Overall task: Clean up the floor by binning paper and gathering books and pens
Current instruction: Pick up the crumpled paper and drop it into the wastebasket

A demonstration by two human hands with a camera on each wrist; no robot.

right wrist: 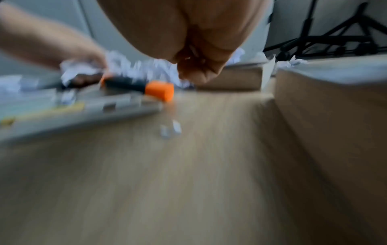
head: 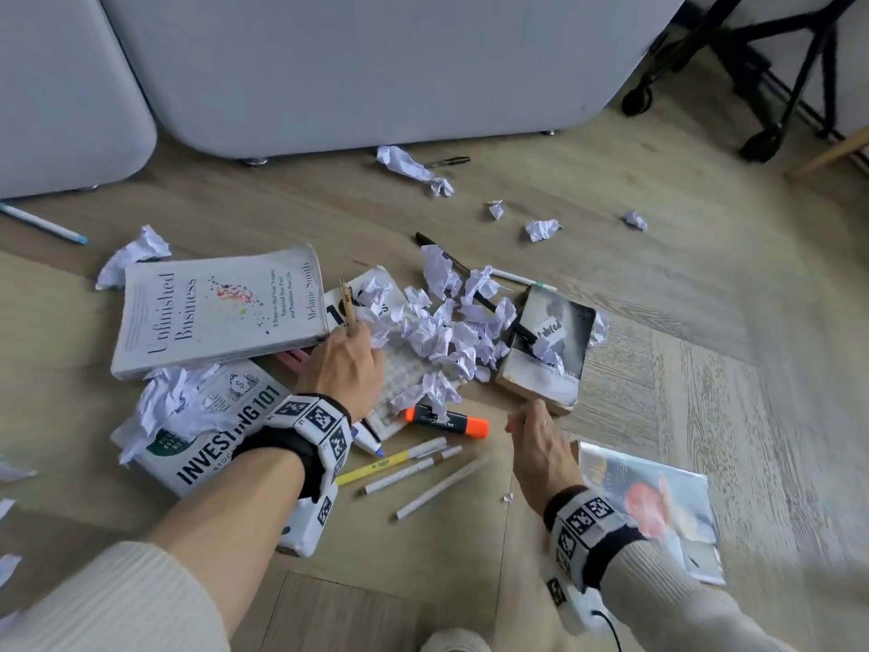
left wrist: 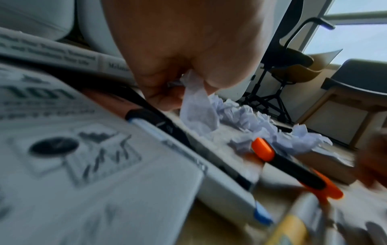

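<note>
My left hand (head: pixel 350 355) reaches into a pile of crumpled white paper (head: pixel 446 331) on a notebook and grips a wad of it (left wrist: pixel 194 99), with a brown pen (head: pixel 347 303) sticking up from the fist. My right hand (head: pixel 526 423) hovers low over the floor beside an orange highlighter (head: pixel 446 421), fingers curled with nothing seen in them (right wrist: pixel 196 69). Books lie around: "Unfinished Business" (head: pixel 216 312), "Investing 101" (head: pixel 211 430), a dark paperback (head: pixel 550 350) and a glossy one (head: pixel 653 505). Several pens (head: pixel 404 468) lie between my wrists.
Loose paper balls (head: pixel 414 167) and a black pen (head: pixel 446 161) lie near the grey sofa (head: pixel 376 63). A blue-tipped pen (head: pixel 42 223) is at the far left. A black wheeled stand (head: pixel 752 87) is at the back right. Bare wooden floor (head: pixel 752 322) lies to the right.
</note>
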